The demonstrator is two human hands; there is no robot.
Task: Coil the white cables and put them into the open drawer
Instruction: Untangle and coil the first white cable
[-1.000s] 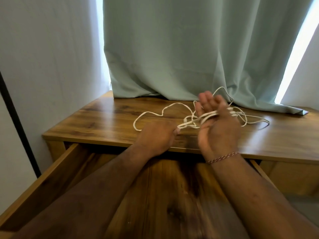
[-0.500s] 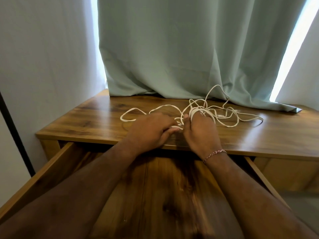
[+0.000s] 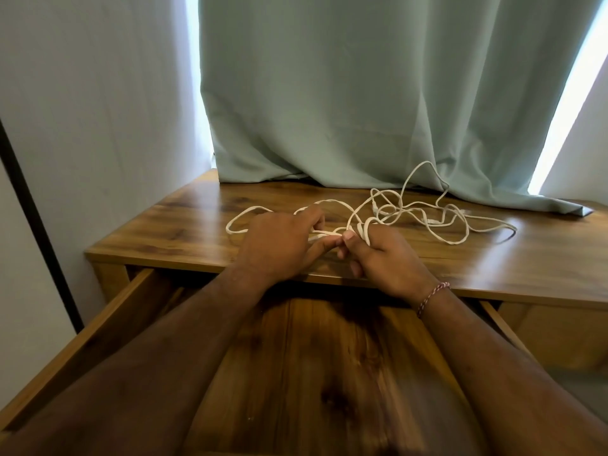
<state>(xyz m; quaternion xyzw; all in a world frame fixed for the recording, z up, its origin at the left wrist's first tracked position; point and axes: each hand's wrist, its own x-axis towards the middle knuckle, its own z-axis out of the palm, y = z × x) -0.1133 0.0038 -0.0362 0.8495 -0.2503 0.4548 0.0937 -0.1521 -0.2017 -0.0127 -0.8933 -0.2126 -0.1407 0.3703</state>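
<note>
Both hands busy with white cable over an open drawer

Nearest, filling the bottom of the frame, is the open wooden drawer [image 3: 108, 324], pulled out with both forearms stretched across it. Just past it, mid-frame, the left hand [image 3: 283, 245] pinches a strand of the white cables [image 3: 434, 222] between thumb and fingers, and the right hand [image 3: 385, 258], with a braided bracelet [image 3: 431, 297] on its wrist, is curled with a few loops wound around its fingers. The rest of the cable lies in a loose tangle on the wooden tabletop [image 3: 184, 225], trailing toward center-right, one loop sticking up. Farthest back, a pale green curtain [image 3: 362, 93] drapes onto the table, with white wall [image 3: 92, 110] at upper left.
</note>
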